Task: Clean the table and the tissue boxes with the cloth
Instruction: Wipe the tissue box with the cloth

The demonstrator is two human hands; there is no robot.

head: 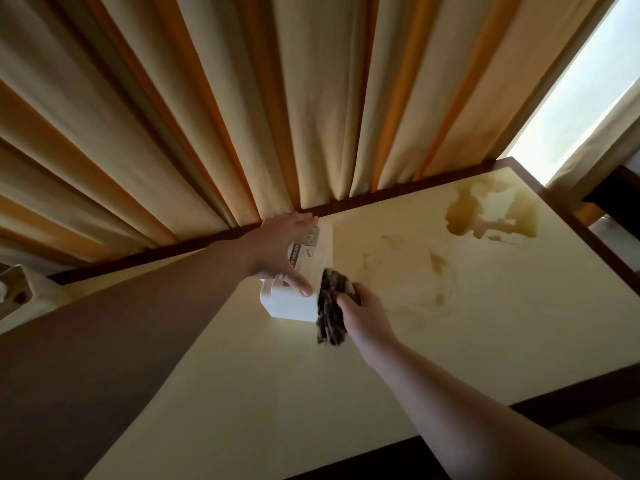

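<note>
A white tissue box (294, 301) with a grey printed label is held tilted above the cream table top (242, 393), near the table's far edge. My left hand (280, 251) grips it from above, thumb across its front face and fingers over its far side. My right hand (363, 313) holds a dark, crumpled cloth (330, 313) and presses it against the box's right side.
Brownish wet stains (491, 213) spread over the table's far right part. A dark wooden rim (381, 197) borders the table. Pleated beige and orange curtains (242, 98) hang right behind it. A pale object (14, 292) shows at the left edge. A bright window (581, 98) is at the right.
</note>
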